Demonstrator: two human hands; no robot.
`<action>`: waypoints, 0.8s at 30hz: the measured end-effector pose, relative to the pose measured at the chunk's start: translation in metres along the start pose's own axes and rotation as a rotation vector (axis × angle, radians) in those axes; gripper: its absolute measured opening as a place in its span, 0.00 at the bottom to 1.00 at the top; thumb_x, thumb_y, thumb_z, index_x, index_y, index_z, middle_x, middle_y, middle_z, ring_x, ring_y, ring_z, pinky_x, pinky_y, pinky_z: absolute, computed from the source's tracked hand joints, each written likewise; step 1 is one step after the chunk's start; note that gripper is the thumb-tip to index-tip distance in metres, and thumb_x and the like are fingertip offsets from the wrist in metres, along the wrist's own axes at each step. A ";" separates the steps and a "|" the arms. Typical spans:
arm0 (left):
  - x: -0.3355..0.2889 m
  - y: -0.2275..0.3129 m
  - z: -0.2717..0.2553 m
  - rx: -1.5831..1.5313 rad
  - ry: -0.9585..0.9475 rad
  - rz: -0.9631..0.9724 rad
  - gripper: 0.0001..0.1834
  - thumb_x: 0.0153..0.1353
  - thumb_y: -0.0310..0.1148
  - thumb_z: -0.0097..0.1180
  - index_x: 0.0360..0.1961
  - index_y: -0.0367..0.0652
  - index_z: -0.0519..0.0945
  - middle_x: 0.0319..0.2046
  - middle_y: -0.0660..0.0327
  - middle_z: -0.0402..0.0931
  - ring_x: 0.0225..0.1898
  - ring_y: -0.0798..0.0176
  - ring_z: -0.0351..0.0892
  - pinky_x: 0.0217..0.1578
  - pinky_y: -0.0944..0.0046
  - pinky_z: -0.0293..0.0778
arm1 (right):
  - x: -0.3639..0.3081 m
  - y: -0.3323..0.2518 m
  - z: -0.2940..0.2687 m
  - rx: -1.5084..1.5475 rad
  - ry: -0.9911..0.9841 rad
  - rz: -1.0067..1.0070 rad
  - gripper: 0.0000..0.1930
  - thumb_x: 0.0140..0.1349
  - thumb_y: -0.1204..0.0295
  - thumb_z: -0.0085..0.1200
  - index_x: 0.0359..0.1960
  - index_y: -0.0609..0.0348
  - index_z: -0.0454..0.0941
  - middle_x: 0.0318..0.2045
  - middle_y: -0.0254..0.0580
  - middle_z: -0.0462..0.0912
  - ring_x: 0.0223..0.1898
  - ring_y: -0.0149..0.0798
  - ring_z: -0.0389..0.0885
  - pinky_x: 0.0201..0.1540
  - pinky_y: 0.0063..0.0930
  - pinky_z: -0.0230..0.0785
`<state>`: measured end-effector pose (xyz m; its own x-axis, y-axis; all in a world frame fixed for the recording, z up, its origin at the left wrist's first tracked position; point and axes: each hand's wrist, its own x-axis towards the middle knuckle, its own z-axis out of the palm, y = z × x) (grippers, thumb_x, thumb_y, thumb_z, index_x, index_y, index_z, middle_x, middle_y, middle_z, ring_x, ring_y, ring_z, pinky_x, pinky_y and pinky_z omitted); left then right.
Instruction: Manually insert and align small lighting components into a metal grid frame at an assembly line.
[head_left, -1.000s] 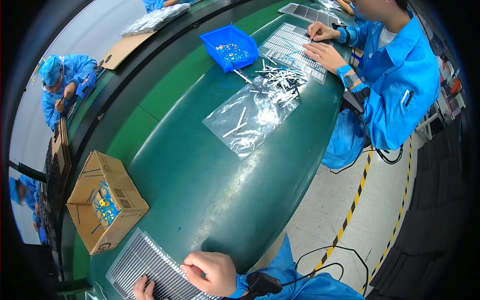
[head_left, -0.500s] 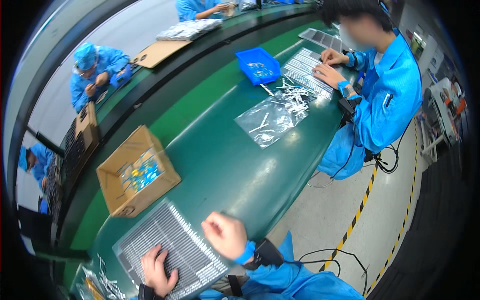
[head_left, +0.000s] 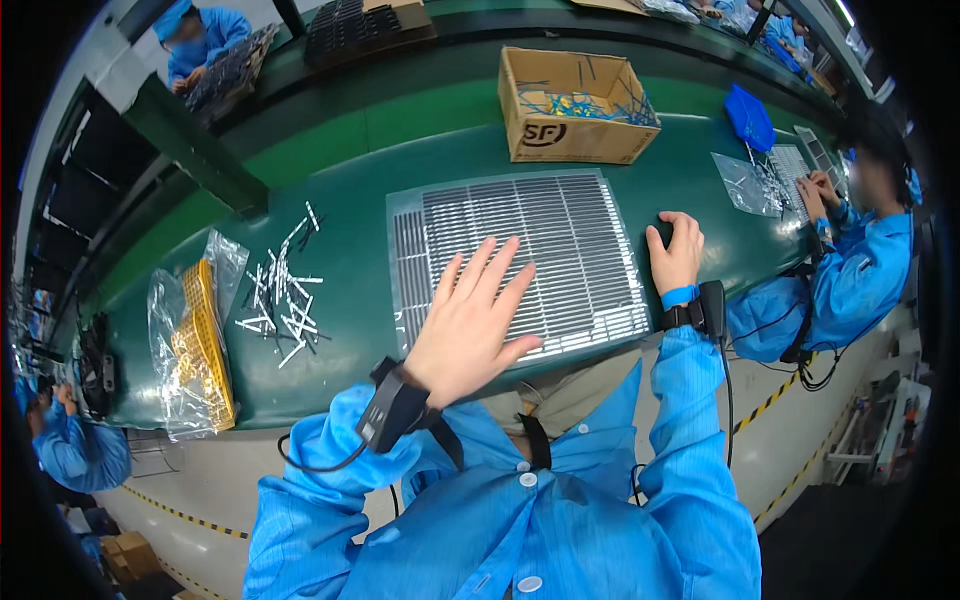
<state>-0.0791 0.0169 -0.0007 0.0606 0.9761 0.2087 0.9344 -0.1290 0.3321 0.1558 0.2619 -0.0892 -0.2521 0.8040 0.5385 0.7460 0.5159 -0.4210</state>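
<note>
Strip sheet [head_left: 575,230] lies flat on the green bench [head_left: 345,250], directly in front of the person. Dark and white strips fill it in rows, with a clear margin showing along the left and upper edges.

Step in hand, as judged: the sheet is being steadied or smoothed by the left hand [head_left: 470,325]. No strip is visibly being lifted. Any further handling of a single strip would call for the right hand [head_left: 677,250] to come inward over the sheet's right edge and meet one strip with thumb and index finger, the left palm keeping the sheet from sliding.

Left hand pose: palm down over the lower left-centre of the sheet, back of the hand upward. Fingers spread wide, pointing away from the body; thumb extended to the right, near the lower edge. Nothing is gripped. Contact pressure cannot be told.

Right hand pose: above the bench just beside the sheet's right edge, apart from it. Fingers half bent, with a narrow gap between thumb and index finger; no held part is visible. Whether the hand rests on the surface cannot be told.

Surroundings: loose strips [head_left: 281,285] lie scattered left of the sheet, near a clear plastic bag [head_left: 168,310]; a cardboard box [head_left: 600,142] stands beyond the sheet's far edge.
</note>
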 end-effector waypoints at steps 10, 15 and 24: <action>-0.044 -0.017 0.028 0.011 -0.028 -0.099 0.44 0.58 0.53 0.59 0.71 0.45 0.59 0.71 0.49 0.51 0.72 0.44 0.49 0.67 0.35 0.46 | 0.008 0.005 0.010 -0.151 -0.080 -0.052 0.23 0.62 0.60 0.56 0.55 0.59 0.72 0.59 0.51 0.72 0.62 0.54 0.67 0.63 0.45 0.58; -0.043 -0.014 0.023 -0.015 -0.057 -0.112 0.44 0.57 0.53 0.59 0.71 0.46 0.60 0.71 0.49 0.52 0.72 0.44 0.51 0.67 0.34 0.46 | 0.005 0.002 0.005 -0.156 -0.113 -0.049 0.24 0.63 0.59 0.55 0.56 0.60 0.71 0.60 0.52 0.71 0.62 0.55 0.66 0.64 0.45 0.58; -0.031 -0.015 0.013 -0.029 -0.178 -0.166 0.46 0.52 0.54 0.63 0.70 0.48 0.62 0.72 0.48 0.52 0.72 0.43 0.49 0.66 0.33 0.46 | 0.000 -0.010 -0.013 0.290 -0.278 -0.109 0.21 0.63 0.68 0.57 0.56 0.64 0.71 0.60 0.57 0.70 0.63 0.55 0.68 0.65 0.41 0.58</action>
<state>-0.0909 -0.0094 -0.0239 -0.0295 0.9994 -0.0159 0.9265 0.0333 0.3749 0.1564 0.2523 -0.0753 -0.5062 0.7689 0.3905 0.5114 0.6322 -0.5820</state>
